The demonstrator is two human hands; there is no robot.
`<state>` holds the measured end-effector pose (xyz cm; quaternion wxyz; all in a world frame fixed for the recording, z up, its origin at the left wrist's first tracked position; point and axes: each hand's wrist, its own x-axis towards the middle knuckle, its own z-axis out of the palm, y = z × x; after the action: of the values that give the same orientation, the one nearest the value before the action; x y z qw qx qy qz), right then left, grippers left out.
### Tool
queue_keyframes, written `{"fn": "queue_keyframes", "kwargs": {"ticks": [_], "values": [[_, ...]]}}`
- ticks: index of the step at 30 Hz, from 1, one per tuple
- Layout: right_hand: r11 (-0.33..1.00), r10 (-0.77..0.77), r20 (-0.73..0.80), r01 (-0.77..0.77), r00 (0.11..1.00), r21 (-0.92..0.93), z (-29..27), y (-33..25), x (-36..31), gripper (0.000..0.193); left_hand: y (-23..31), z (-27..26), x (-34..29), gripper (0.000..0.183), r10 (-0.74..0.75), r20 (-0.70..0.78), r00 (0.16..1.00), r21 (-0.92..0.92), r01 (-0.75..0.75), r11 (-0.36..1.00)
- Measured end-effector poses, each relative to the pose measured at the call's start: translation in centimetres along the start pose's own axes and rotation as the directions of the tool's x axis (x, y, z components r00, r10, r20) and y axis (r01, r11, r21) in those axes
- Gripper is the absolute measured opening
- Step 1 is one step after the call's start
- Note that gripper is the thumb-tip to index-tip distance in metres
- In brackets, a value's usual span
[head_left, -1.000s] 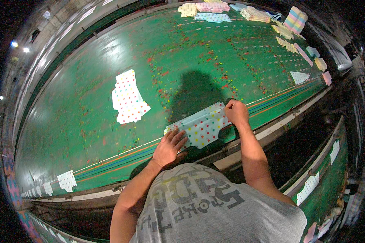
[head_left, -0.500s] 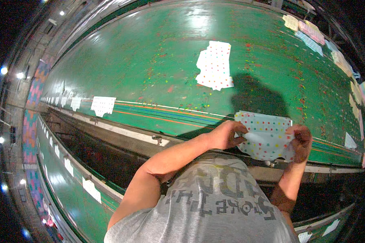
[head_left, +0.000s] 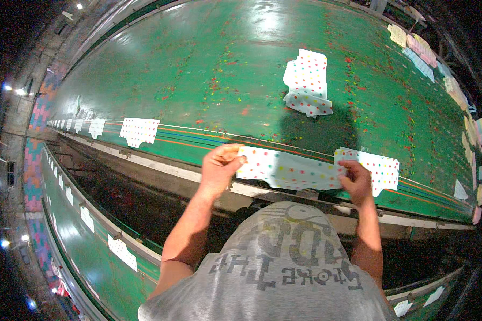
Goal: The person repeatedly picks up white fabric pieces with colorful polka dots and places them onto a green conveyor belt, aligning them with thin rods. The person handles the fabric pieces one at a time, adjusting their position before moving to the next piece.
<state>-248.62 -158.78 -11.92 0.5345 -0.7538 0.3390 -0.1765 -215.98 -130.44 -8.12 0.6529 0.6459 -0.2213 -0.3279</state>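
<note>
I hold a white fabric piece with coloured dots stretched between both hands, above the near edge of the long green printing table. My left hand pinches its left end and my right hand grips its right end. Just right of my right hand a similar dotted piece lies flat on the table edge. A small stack of dotted pieces lies farther out on the table.
More dotted pieces line the table's near edge to the left. Pastel fabric pieces lie along the far right side. A second green table with white pieces runs at lower left, across a dark gap.
The dotted piece I was pressing onto the table edge stays there. I have moved left along the table and now hold another piece lifted between both hands.
</note>
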Motion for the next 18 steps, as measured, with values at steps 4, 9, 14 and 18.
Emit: {"fn": "queue_keyframes", "kwargs": {"ticks": [4, 9, 14, 18], "values": [[0.996, 0.019, 0.114, -0.03, 0.993, 0.089, 8.0, -2.9, 3.0, 0.033, 0.6, -7.8, 2.3, 0.037, 0.0, -0.162, 0.987, 0.146, 0.023, 0.989], [0.998, -0.025, 0.068, 0.029, 0.997, -0.058, 15.0, -3.8, 8.5, 0.032, -1.9, -13.5, 7.7, 0.03, 0.015, -0.184, 0.983, 0.445, 0.069, 0.893], [0.952, -0.067, -0.031, 0.054, 0.997, -0.301, 17.4, -3.7, 9.7, 0.032, -5.1, -15.2, 11.0, 0.038, 0.141, -0.088, 0.986, 0.616, -0.057, 0.785], [0.972, 0.159, -0.125, -0.177, 0.979, -0.156, 18.3, -3.7, 9.0, 0.033, -5.6, -15.8, 11.1, 0.04, 0.194, -0.029, 0.981, 0.682, -0.123, 0.721]]}}
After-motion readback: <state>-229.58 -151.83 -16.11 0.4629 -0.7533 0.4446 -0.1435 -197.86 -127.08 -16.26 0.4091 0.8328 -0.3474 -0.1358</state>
